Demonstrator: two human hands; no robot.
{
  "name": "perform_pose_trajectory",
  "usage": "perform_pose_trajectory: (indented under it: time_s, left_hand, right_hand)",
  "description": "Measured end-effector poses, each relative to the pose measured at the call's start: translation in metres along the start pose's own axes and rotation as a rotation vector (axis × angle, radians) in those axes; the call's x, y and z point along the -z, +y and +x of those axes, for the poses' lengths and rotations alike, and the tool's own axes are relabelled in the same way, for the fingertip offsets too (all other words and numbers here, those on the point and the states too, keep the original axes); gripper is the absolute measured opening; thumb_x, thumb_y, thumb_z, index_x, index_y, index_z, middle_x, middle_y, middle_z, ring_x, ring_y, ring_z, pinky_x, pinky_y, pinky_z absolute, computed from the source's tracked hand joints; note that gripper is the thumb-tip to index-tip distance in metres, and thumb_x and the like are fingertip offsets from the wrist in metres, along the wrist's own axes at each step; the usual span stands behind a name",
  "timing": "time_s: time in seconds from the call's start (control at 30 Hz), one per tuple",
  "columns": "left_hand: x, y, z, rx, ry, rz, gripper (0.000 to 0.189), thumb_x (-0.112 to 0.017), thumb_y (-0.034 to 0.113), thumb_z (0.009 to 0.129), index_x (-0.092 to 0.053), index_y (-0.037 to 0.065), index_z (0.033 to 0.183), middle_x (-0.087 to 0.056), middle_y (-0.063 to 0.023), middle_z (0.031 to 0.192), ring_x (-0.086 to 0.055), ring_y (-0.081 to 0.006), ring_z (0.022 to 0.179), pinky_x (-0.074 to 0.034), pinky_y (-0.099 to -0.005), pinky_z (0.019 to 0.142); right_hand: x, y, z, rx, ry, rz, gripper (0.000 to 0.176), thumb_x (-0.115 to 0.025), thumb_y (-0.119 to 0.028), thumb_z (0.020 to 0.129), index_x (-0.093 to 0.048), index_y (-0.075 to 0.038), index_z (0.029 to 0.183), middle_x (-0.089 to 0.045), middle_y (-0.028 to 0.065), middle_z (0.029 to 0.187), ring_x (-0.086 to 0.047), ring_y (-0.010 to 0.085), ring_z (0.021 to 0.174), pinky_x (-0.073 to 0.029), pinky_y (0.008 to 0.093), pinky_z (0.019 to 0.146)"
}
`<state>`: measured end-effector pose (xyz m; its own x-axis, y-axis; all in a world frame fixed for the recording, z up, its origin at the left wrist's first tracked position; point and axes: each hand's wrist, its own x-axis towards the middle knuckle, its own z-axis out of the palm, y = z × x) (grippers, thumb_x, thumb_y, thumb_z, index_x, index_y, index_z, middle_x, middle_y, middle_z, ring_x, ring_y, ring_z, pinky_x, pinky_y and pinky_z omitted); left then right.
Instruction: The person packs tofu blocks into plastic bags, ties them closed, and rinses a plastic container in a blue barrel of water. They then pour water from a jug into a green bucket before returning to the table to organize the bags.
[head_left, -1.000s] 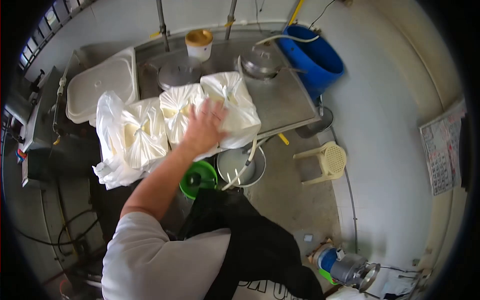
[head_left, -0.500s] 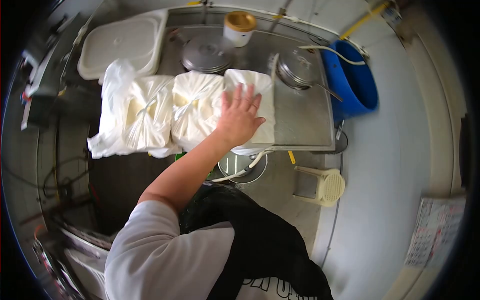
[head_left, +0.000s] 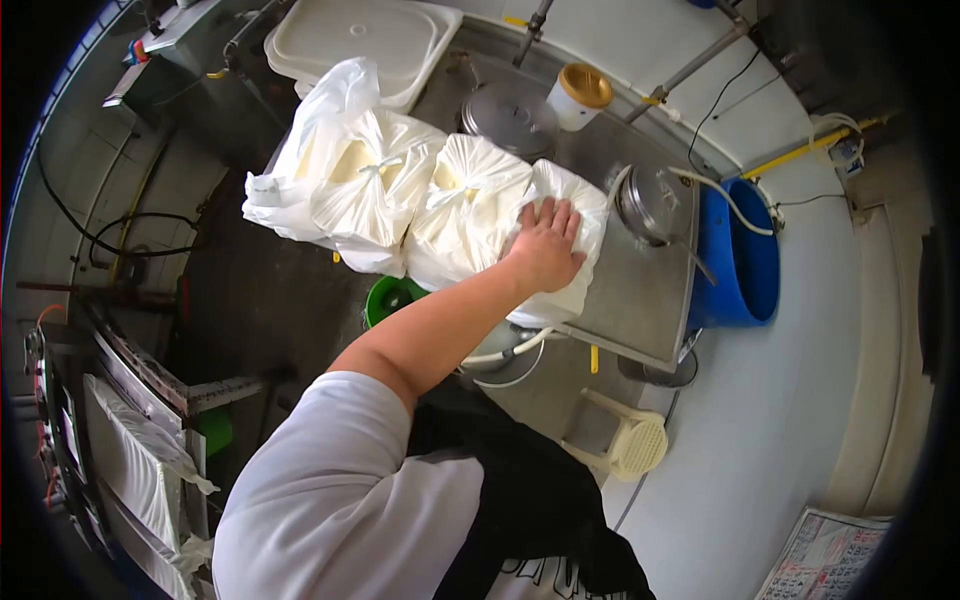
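Three tied white plastic bags of pale blocks lie in a row on the steel table (head_left: 640,300). My left hand (head_left: 545,245) lies flat, palm down, on the rightmost bag (head_left: 588,205), fingers slightly apart and gripping nothing. The middle bag (head_left: 465,205) and the left bag (head_left: 365,185) touch each other beside it. My right hand is out of sight.
Behind the bags stand a lidded steel pot (head_left: 510,115), a white tub with a yellow lid (head_left: 578,97), another pot (head_left: 650,200) and a white tray (head_left: 360,35). A blue barrel (head_left: 745,270) stands at the table's right. Below are a green bucket (head_left: 390,297) and a plastic stool (head_left: 630,440).
My head has swung left, so the table now sits tilted at upper centre. My left hand has stayed on the rightmost bag, its fingers drawn closer together.
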<state>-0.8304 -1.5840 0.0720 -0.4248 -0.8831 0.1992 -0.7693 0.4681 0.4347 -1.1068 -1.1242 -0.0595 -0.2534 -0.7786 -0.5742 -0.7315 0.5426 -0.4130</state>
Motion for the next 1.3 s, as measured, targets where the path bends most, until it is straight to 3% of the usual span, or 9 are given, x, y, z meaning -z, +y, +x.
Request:
perform_pose_trajectory:
  time_s: [0.07, 0.27, 0.47, 0.6, 0.87, 1.0, 1.13, 1.23, 1.3]
  left_hand:
    - [0.024, 0.01, 0.001, 0.013, -0.23, 0.138, 0.076, -0.043, 0.052, 0.102, -0.031, 0.001, 0.157, -0.022, -0.02, 0.166, -0.015, -0.0397, 0.155, -0.014, -0.0588, 0.124]
    - [0.04, -0.07, -0.029, 0.29, 0.153, 0.172, 0.079, -0.04, 0.056, 0.102, -0.028, 0.002, 0.159, -0.02, -0.0209, 0.167, -0.013, -0.0413, 0.155, -0.01, -0.0592, 0.124]
    - [0.126, -0.05, -0.04, 0.305, 0.021, 0.36, 0.078, -0.037, 0.058, 0.103, -0.027, 0.005, 0.16, -0.017, -0.0261, 0.167, -0.009, -0.0458, 0.155, -0.006, -0.0648, 0.122]
    - [0.094, -0.128, -0.085, 0.666, 0.147, 0.31, 0.083, -0.036, 0.062, 0.102, -0.027, 0.004, 0.16, -0.018, -0.0306, 0.165, -0.01, -0.0497, 0.154, -0.005, -0.0673, 0.12]
    - [0.089, -0.125, -0.093, 0.605, 0.242, 0.264, 0.082, -0.041, 0.059, 0.1, -0.03, 0.001, 0.158, -0.018, -0.0308, 0.165, -0.008, -0.0514, 0.153, -0.003, -0.0672, 0.12]
    - [0.118, -0.111, -0.085, 0.655, 0.008, 0.315, 0.086, -0.044, 0.062, 0.1, -0.025, 0.005, 0.161, -0.014, -0.0288, 0.166, -0.008, -0.0506, 0.153, -0.007, -0.0687, 0.119]
    - [0.126, -0.111, -0.089, 0.593, 0.098, 0.344, 0.071, -0.055, 0.057, 0.098, -0.053, 0.003, 0.144, -0.037, -0.0265, 0.157, -0.026, -0.0485, 0.148, -0.02, -0.0731, 0.114]
    - [0.113, -0.086, -0.08, 0.43, 0.155, 0.38, 0.069, -0.061, 0.05, 0.097, -0.048, 0.003, 0.146, -0.038, -0.0252, 0.157, -0.028, -0.0477, 0.147, -0.023, -0.0697, 0.114]
    - [0.084, -0.067, -0.064, 0.257, 0.176, 0.343, 0.07, -0.061, 0.049, 0.097, -0.045, 0.005, 0.149, -0.037, -0.0247, 0.157, -0.028, -0.047, 0.148, -0.025, -0.0666, 0.116]
  right_hand:
    - [-0.002, 0.007, -0.008, -0.076, -0.037, 0.062, 0.045, -0.063, -0.032, 0.097, -0.063, 0.003, 0.124, -0.073, 0.0161, 0.096, -0.071, 0.0267, 0.083, -0.055, 0.0386, 0.077]
    - [0.0, 0.019, -0.017, -0.167, -0.058, 0.134, 0.046, -0.062, -0.034, 0.097, -0.063, 0.003, 0.124, -0.073, 0.0166, 0.097, -0.07, 0.0282, 0.086, -0.055, 0.0395, 0.08]
    - [0.009, 0.025, -0.015, -0.176, -0.073, 0.138, 0.046, -0.061, -0.035, 0.097, -0.064, 0.002, 0.124, -0.073, 0.0171, 0.099, -0.07, 0.0297, 0.09, -0.054, 0.0403, 0.082]
    - [0.011, 0.03, -0.015, -0.172, -0.091, 0.116, 0.046, -0.06, -0.036, 0.097, -0.064, 0.001, 0.124, -0.073, 0.0175, 0.1, -0.07, 0.0307, 0.092, -0.054, 0.0409, 0.084]
    - [0.016, 0.048, -0.007, -0.195, -0.12, 0.035, 0.047, -0.058, -0.038, 0.098, -0.064, 0.0, 0.124, -0.073, 0.0181, 0.102, -0.07, 0.0327, 0.097, -0.054, 0.0421, 0.088]
    - [0.022, 0.05, -0.018, -0.203, -0.107, 0.011, 0.048, -0.057, -0.039, 0.098, -0.064, 0.0, 0.124, -0.073, 0.0185, 0.103, -0.07, 0.0336, 0.099, -0.054, 0.0427, 0.089]
    - [0.022, 0.043, -0.021, -0.175, -0.052, -0.007, 0.048, -0.057, -0.04, 0.098, -0.065, -0.001, 0.124, -0.073, 0.0188, 0.104, -0.069, 0.0346, 0.101, -0.053, 0.0433, 0.091]
    - [-0.026, 0.097, -0.016, 0.128, 0.068, -0.267, 0.051, -0.056, -0.043, 0.098, -0.063, -0.001, 0.127, -0.066, 0.0239, 0.125, -0.062, 0.0382, 0.117, -0.05, 0.0453, 0.101]
    - [0.007, 0.019, -0.051, -0.226, 0.029, 0.062, 0.05, -0.054, -0.042, 0.099, -0.065, 0.0, 0.124, -0.063, 0.0241, 0.131, -0.06, 0.0405, 0.121, -0.048, 0.045, 0.103]
